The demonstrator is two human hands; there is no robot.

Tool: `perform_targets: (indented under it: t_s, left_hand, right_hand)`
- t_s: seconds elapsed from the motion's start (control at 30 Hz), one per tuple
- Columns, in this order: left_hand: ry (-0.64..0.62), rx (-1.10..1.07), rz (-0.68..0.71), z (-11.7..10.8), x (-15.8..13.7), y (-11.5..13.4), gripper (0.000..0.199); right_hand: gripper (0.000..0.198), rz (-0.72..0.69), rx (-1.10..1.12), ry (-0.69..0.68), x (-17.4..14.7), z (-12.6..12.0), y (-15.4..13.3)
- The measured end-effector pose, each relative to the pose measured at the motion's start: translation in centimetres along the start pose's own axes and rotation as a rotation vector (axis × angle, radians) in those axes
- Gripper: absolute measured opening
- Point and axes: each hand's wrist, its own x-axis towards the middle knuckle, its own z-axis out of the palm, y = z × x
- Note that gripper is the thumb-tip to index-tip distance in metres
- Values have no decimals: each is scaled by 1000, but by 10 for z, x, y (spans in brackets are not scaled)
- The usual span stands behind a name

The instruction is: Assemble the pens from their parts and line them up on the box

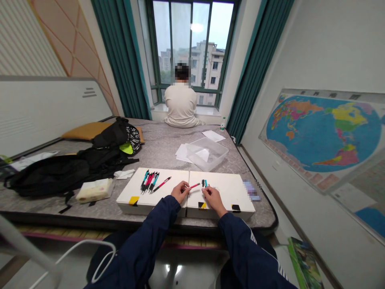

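Observation:
My left hand (180,192) pinches a slim red pen barrel (195,186), which points to the right over the seam between two white boxes (177,175). Close by, my right hand (213,197) has its fingertips drawn together above the right box; whatever they hold is too small to make out. Just beyond those fingertips lie small black and blue pen parts (204,183). On the left box rests a row of blue and red click pens (149,182) with black grips. A single red pen (161,184) lies slanted beside them.
A clear plastic bin (207,153) and white papers (182,153) lie behind the boxes. To the left are a tissue pack (95,190) and a black backpack (60,168). A person (181,102) sits by the window, facing away. A bottle (222,124) stands near the curtain.

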Motion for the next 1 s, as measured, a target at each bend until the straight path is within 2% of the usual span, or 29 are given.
perform_targets:
  t_s: [0.07, 0.13, 0.27, 0.47, 0.57, 0.67, 0.8, 1.0]
  left_hand:
    - [138, -230, -51, -3, 6, -6, 33]
    - [224, -367, -65, -8, 11, -11, 36]
    - [295, -485, -54, -15, 16, -19, 38]
    - [396, -799, -136, -22, 18, -31, 43]
    - [399, -915, -172, -25, 18, -28, 47]
    - [349, -977, -247, -21, 19, -19, 49]
    - [269, -957, -336, -5, 21, -6, 44]
    - [124, -949, -354, 14, 16, 0, 40]
  right_hand:
    - [36, 1, -56, 39, -1, 1, 0]
    - [35, -2, -90, 52, -1, 2, 1]
    - [34, -16, -99, 50, -3, 2, 1]
    - [33, -20, -93, 65, -4, 2, 0]
    - [32, -26, -101, 70, -5, 2, -1]
    - [34, -30, -114, 57, -5, 2, -2]
    - [40, -12, -57, -7, -5, 1, -2]
    - [40, 5, -9, -48, -5, -1, 1]
